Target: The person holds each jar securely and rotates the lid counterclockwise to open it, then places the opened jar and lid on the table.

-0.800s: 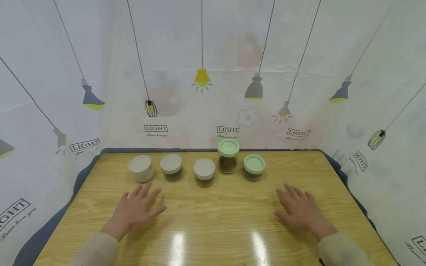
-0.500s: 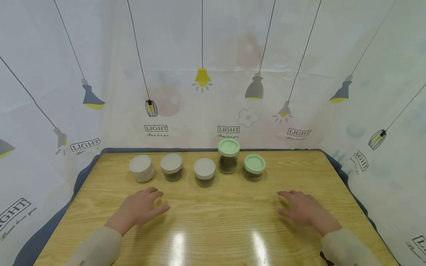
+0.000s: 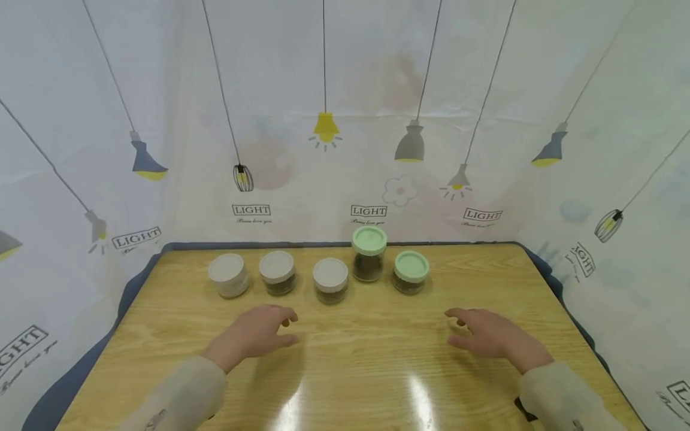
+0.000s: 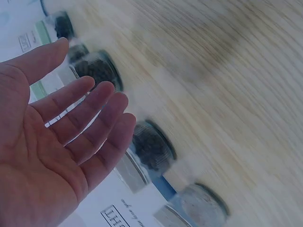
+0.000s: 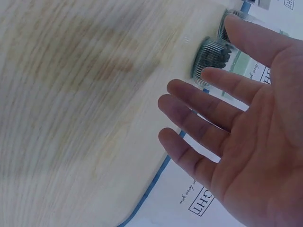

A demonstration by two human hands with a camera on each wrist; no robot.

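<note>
Five small jars line the back of the wooden table in the head view. From the left come a white-lidded jar with pale contents (image 3: 229, 276), two white-lidded jars with dark contents (image 3: 277, 273) (image 3: 330, 281), a taller green-lidded jar (image 3: 369, 254) and a short green-lidded jar (image 3: 411, 272). My left hand (image 3: 257, 330) hovers in front of the white-lidded jars, fingers loosely bent, touching nothing. My right hand (image 3: 489, 333) is in front and to the right of the short green-lidded jar, relaxed and holding nothing. Both palms show bare in the wrist views.
A white sheet (image 3: 291, 149) printed with hanging lamps surrounds the wooden table (image 3: 366, 353) at the back and sides. A dark blue edge (image 3: 458, 243) runs along the table's far side. Light reflects off the tabletop near the front.
My left hand has moved right, toward the middle of the table, and its spread fingers have drawn together. My right hand's fingers have also come together, with little shift. The jars stay put.
</note>
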